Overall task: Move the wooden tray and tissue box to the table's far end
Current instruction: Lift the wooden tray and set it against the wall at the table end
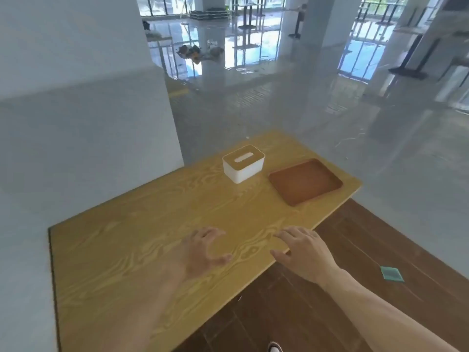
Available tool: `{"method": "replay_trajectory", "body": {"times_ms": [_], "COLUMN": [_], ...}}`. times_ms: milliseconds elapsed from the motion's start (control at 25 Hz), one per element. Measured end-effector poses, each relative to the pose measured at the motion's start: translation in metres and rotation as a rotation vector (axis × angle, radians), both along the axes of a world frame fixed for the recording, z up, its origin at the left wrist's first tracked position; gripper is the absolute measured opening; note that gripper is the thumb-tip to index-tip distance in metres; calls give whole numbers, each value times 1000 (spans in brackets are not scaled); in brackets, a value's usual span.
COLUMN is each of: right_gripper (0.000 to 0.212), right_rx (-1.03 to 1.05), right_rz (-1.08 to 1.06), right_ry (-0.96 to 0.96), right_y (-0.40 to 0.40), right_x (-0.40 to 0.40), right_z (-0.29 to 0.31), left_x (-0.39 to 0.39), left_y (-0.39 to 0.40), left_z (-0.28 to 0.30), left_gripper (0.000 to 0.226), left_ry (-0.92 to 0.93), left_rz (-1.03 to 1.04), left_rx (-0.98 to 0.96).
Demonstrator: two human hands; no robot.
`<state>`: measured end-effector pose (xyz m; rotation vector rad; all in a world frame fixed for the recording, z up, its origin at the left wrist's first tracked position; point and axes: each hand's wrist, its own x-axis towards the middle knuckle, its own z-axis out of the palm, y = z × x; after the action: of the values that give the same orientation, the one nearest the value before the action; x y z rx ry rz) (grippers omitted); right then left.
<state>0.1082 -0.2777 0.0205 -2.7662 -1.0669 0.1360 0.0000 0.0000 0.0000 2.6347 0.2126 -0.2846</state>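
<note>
Table (142,250) was yellow wood-grain laminate, long, set at an angle to the view, with its left side against a pale wall (76,97). Dark brown plank floor (355,250) lay under its right edge; beyond that, glossy grey floor (279,102) ran to a big hall with columns and glazed walls. Small teal patch (391,273) on the plank floor at right.

Count on the table: one box (243,163), one tray (305,182), nothing else. Both sat at the far end, box left, tray just right of it by the edge, not touching. Box white with a wood lid and slot. Tray shallow, reddish-brown, empty.

Two hands: left hand (203,252) over the near middle, fingers curled and spread, holding nothing. Right hand (303,251) at the right edge, palm down, fingers loosely spread, empty.
</note>
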Motion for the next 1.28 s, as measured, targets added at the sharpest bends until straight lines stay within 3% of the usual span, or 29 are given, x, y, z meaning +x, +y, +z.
{"method": "replay_trajectory", "body": {"times_ms": [320, 720, 1280], "right_gripper": [48, 46, 46], "right_rx": [-105, -92, -111], "right_rz": [-122, -101, -64], "right_ry": [148, 182, 268], "right_y": [-87, -172, -125], "right_x": [22, 134, 301], "right_z": [-26, -37, -78], "left_x": [65, 170, 307], "left_y": [-74, -148, -101], "left_z": [-21, -26, -75], "left_gripper": [79, 69, 62], "left_ry": [149, 210, 265], "left_rz": [-154, -133, -9], "left_rx": [-84, -58, -133]}}
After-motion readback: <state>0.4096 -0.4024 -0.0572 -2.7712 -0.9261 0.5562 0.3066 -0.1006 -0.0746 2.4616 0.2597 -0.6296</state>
